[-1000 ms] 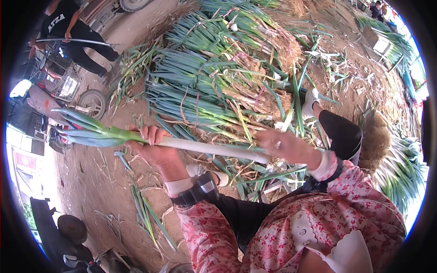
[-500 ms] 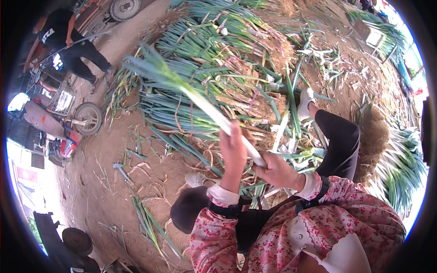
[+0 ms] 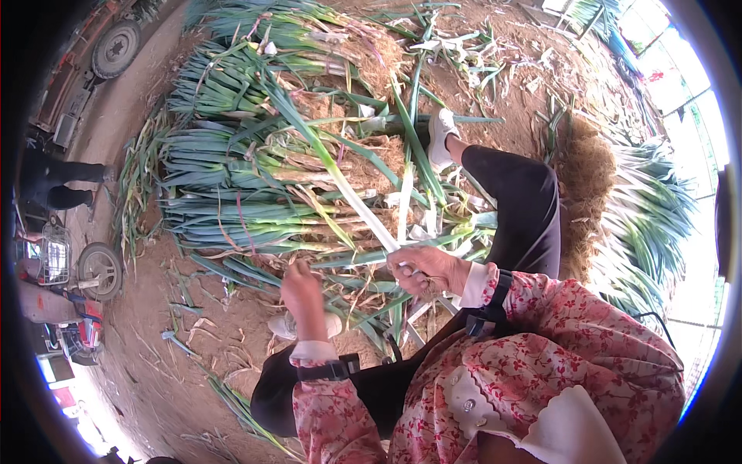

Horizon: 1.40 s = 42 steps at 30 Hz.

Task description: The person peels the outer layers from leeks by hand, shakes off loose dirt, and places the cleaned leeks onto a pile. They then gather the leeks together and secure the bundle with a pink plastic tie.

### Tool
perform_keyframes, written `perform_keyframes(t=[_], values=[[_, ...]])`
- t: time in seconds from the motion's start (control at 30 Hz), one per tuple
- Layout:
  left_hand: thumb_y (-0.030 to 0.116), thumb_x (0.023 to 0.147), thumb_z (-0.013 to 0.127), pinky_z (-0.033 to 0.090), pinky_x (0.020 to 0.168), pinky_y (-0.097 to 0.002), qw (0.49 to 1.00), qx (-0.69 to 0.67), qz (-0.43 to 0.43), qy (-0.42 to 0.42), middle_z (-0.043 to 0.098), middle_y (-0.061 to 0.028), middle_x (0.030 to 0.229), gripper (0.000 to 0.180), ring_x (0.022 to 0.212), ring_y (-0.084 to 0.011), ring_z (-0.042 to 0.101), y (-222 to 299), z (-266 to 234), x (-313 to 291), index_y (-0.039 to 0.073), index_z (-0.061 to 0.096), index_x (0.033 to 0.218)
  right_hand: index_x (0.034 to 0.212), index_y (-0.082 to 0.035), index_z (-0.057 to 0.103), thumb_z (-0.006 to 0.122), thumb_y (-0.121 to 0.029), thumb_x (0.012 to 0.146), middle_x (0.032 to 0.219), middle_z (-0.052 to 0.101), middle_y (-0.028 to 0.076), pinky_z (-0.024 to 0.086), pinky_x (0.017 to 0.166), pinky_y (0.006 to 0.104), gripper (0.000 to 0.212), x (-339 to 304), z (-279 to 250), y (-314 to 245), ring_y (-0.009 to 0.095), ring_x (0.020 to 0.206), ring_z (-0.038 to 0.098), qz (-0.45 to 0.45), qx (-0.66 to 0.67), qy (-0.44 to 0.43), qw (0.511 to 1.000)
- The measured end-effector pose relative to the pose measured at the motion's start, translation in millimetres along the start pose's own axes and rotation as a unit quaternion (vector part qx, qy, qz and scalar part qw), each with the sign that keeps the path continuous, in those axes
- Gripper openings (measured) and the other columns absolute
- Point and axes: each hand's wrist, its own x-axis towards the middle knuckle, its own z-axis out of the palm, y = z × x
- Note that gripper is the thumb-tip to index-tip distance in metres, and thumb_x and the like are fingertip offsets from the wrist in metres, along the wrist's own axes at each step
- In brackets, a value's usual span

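Observation:
My right hand (image 3: 427,271) is closed around the white lower end of a long green onion (image 3: 360,207). Its pale stalk slants away to the upper left, and its green leaves overlap the bundles on the ground. Apart from the stalk, my left hand (image 3: 302,296) is held up with curled fingers; whatever is in them is hidden. Beyond both hands lie tied bundles of green onions (image 3: 232,216), leaves to the left and brown roots to the right. Loose leaves and peelings (image 3: 371,298) are scattered beneath my hands.
More green onions (image 3: 645,209) are stacked at the right, roots inward. My outstretched leg ends in a white shoe (image 3: 441,139) beside the bundles. At the left are a parked red cycle with a wire basket (image 3: 56,259), a large vehicle wheel (image 3: 117,48) and a person's dark-trousered legs (image 3: 66,182).
My left hand has let go of the stalk and moved left and down. The onion stays in my right hand, its leaves now farther right over the bundles. The whole view has shifted.

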Motion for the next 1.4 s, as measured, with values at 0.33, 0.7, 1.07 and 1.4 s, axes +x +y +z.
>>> perform_keyframes(t=[0.33, 0.7, 1.07, 1.4], values=[[0.017, 0.08, 0.059, 0.052, 0.07, -0.0327, 0.48, -0.812, -0.186, -0.276, 0.051, -0.0199, 0.108, 0.06, 0.088, -0.028, 0.058, 107, 7, 11, -0.003, 0.024, 0.124, 0.075, -0.006, 0.042, 0.044, -0.018, 0.085, 0.054, 0.036, -0.004, 0.02, 0.033, 0.0184, 0.016, -17, 11, -3, 0.004, 0.038, 0.03, 0.014, 0.071, -0.061, 0.996], [0.034, 0.076, 0.06, 0.033, 0.039, -0.0226, 0.582, -0.753, -0.261, -0.16, 0.047, -0.0034, 0.068, 0.038, 0.046, -0.0093, 0.038, 161, 53, 57, 0.008, 0.045, 0.099, 0.09, -0.002, 0.051, 0.054, -0.028, 0.081, 0.06, 0.047, 0.001, 0.033, 0.037, 0.0232, 0.027, -67, -37, 42, 0.007, 0.046, 0.043, -0.055, -0.239, 0.001, 0.969], [0.038, 0.088, 0.043, 0.043, 0.06, -0.0248, 0.717, -0.577, 0.192, -0.342, 0.047, -0.0075, 0.106, 0.05, 0.078, -0.014, 0.051, 344, -91, -50, 0.01, 0.033, 0.128, 0.096, 0.002, 0.049, 0.05, -0.027, 0.086, 0.066, 0.051, 0.004, 0.041, 0.051, 0.0275, 0.031, -182, -62, -28, 0.011, 0.059, 0.048, -0.636, -0.163, 0.317, 0.684], [0.022, 0.087, 0.049, 0.038, 0.087, -0.0301, 0.818, -0.384, 0.296, -0.309, 0.049, -0.014, 0.114, 0.039, 0.102, -0.0224, 0.048, 305, -123, -65, -0.004, 0.044, 0.116, 0.089, 0.0, 0.048, 0.05, -0.023, 0.084, 0.064, 0.054, 0.015, 0.044, 0.053, 0.0361, 0.023, -363, -218, -12, 0.025, 0.058, 0.055, -0.621, 0.031, 0.717, 0.315]])
